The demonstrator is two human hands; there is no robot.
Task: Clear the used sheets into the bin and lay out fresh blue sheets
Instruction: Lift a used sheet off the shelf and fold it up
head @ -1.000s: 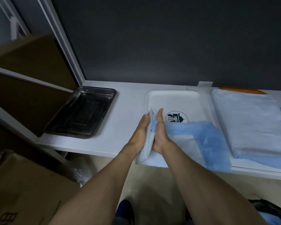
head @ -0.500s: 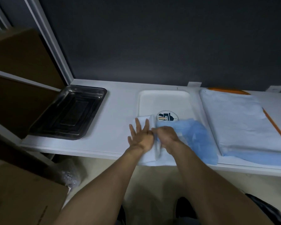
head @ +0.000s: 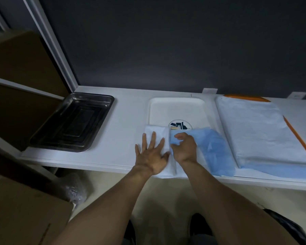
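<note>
You're unfolding a blue sheet point(head: 217, 152) at frame centre: left hand point(head: 151, 153) pins it, fingers spread flat; right hand point(head: 185, 148) pinches it. Next, likely pull rightward.

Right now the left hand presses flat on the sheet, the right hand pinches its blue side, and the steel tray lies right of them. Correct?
No. The left hand presses flat on the sheet and the right hand pinches its blue side, but the head view shows the steel tray left of them.
</note>
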